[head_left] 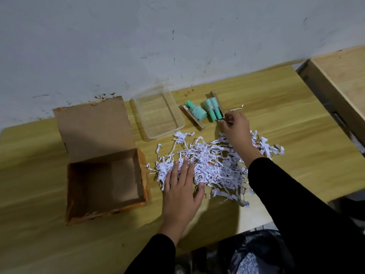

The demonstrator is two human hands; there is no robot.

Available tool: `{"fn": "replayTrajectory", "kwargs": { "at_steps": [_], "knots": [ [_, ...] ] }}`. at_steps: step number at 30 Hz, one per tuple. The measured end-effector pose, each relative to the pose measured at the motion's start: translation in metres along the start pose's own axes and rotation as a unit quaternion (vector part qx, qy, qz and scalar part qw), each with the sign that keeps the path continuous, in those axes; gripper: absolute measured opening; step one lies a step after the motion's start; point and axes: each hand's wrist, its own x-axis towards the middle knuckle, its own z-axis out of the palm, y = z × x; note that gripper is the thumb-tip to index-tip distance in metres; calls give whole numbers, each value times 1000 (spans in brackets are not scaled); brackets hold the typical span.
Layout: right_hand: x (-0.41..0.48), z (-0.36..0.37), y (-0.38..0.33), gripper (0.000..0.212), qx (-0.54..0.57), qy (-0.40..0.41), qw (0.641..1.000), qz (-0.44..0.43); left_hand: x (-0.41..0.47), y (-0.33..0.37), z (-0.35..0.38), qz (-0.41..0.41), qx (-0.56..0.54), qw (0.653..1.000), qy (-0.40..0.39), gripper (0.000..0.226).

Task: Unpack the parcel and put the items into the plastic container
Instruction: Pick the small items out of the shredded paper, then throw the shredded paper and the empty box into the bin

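Head view, looking down at a wooden table (286,119) pushed against a scuffed white wall. The cardboard box (102,182) sits open on the left with its lid flap thrown back and nothing inside. Just right of the flap stands the clear plastic container (156,113), with nothing in it either. Beside that, a single teal bottle (198,112) lies on a slim cardboard piece, and a pair of teal bottles (212,109) lies on another, all out on the tabletop and outside the container.

A heap of shredded paper (213,165) is spread across the middle of the table. The left hand (180,191) rests flat on its near edge, fingers straight and spread, gripping nothing. The right hand (236,128) reaches over the heap to the near end of the bottle pair, fingers curled, pinching what looks like a thin paper strip (237,108). Both arms wear black sleeves.
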Motion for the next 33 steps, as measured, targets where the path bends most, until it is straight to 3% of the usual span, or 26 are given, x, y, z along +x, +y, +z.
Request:
{"fn": "replayTrajectory", "kwargs": {
  "at_steps": [12, 20, 28, 33],
  "knots": [
    [-10, -4, 2, 14, 26, 31, 999, -3, 0, 0, 3, -3, -1, 1000, 14, 59],
    [-42, -16, 5, 16, -32, -22, 999, -35, -1, 0, 3, 0, 0, 1000, 26, 59],
    [-74, -23, 9, 16, -19, -110, 990, -84, -1, -1, 4, 2, -8, 1000, 21, 59],
    [-87, -35, 14, 18, -40, -104, 986, -128, -1, -4, 0, 15, -44, 999, 20, 57]
  ]
}}
